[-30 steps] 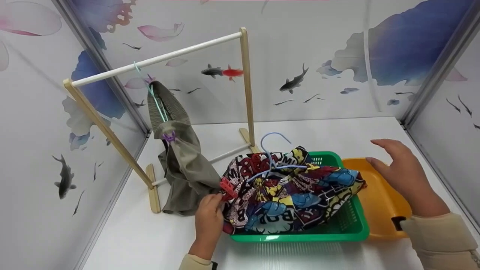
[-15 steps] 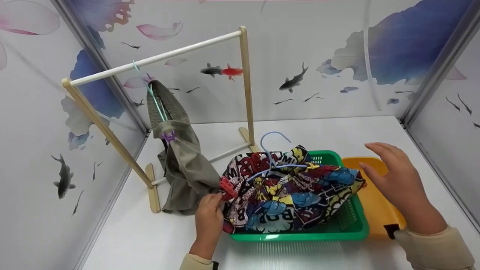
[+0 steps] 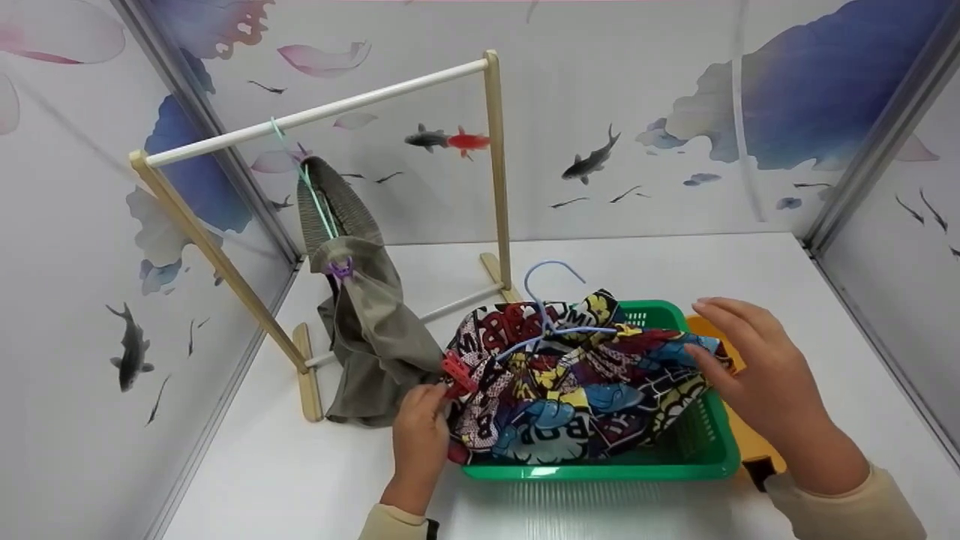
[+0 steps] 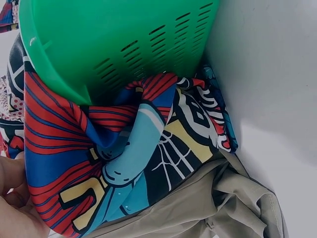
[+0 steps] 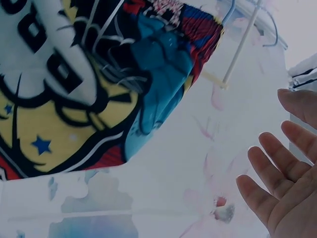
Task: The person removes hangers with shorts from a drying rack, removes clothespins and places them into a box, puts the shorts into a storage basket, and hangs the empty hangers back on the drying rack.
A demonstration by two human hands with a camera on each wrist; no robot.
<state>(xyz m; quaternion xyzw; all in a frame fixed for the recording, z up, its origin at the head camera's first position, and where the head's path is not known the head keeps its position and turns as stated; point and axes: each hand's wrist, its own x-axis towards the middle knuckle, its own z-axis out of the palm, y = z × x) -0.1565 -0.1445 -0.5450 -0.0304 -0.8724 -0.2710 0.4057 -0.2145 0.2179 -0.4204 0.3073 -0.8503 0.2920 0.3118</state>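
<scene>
Comic-print shorts [image 3: 592, 401] with a gathered waistband lie bunched over a green basket [image 3: 600, 472]. A blue hanger [image 3: 585, 330] lies at their waist, its hook upward. Close to the left end of the waist, a red clothespin [image 3: 459, 371] clips the cloth; a yellow clothespin [image 3: 628, 330] sits toward the right. My left hand [image 3: 420, 435] pinches the left edge of the shorts just below the red clothespin, and its fingers also show beside the cloth in the left wrist view. My right hand [image 3: 765, 382] hovers by the right end, fingers spread and holding nothing.
A wooden drying rack [image 3: 499, 172] with a white rail stands behind on the left. Khaki pants [image 3: 367, 300] hang from it on a mint hanger, with purple clothespins. An orange tray [image 3: 739, 431] sits right of the basket, partly behind my right hand. Printed walls surround the white table.
My right hand has moved left and slightly down, from over the orange tray to the right end of the shorts. The left hand stays at the red clothespin.
</scene>
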